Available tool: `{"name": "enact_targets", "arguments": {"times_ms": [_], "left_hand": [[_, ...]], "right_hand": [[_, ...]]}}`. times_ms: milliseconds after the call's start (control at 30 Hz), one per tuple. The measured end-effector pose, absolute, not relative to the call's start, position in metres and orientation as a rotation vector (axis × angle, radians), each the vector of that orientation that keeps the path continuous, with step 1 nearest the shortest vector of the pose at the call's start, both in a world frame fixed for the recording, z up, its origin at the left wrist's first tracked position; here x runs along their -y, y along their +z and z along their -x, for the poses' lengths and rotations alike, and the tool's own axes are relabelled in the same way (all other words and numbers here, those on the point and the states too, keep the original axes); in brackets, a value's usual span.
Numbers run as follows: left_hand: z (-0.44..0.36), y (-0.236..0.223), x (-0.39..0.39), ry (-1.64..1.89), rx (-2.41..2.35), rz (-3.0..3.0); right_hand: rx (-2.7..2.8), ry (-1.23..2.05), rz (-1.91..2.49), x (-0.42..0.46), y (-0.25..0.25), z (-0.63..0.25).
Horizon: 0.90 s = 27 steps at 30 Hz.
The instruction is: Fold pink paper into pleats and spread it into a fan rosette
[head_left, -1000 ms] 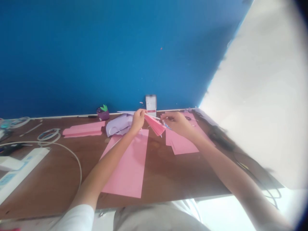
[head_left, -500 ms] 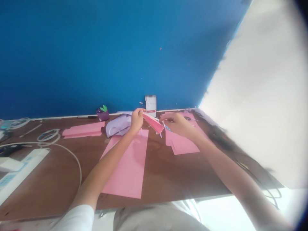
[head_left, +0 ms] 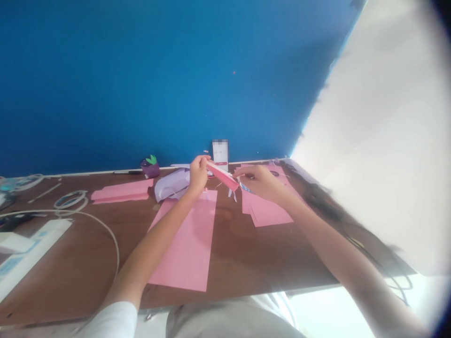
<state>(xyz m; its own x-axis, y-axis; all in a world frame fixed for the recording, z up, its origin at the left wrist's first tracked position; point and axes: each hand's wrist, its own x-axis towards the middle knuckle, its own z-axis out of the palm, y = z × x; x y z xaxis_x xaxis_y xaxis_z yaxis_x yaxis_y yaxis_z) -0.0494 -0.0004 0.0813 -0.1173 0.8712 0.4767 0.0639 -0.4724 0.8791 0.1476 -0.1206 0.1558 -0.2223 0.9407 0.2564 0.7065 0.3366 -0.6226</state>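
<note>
My left hand [head_left: 199,176] is closed around the upper left end of a folded pink paper strip [head_left: 223,176], held in the air above the table with a pale edge along its top. At the strip's lower right end is my right hand [head_left: 259,179], its fingers bent and the fingertips pinching the paper's edge. A small bluish piece [head_left: 244,188] shows just under the right fingers; I cannot make out what it is. Below my left forearm lies a flat pink sheet [head_left: 186,249]. More pink sheets [head_left: 269,213] lie under my right hand.
Crumpled purple paper [head_left: 172,184] and a folded pink sheet [head_left: 121,191] lie left of my hands. A phone [head_left: 220,155] leans on the blue wall, with a small purple pot [head_left: 151,168] to its left. A white power strip [head_left: 33,256] and cables [head_left: 72,199] are at left.
The pink strip, fanned wider at its lower end before, now looks narrower and more closed. My left hand has shifted slightly left; my right hand is almost where it was.
</note>
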Motion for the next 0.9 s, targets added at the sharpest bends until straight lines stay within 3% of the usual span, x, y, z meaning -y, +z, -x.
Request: {"name": "enact_targets", "arguments": {"times_ms": [900], "left_hand": [[0.044,0.103,0.018,1.789,-0.931,-1.375]], "right_hand": [[2.047,0.467,1.472,0.123,0.161,-0.151]]}}
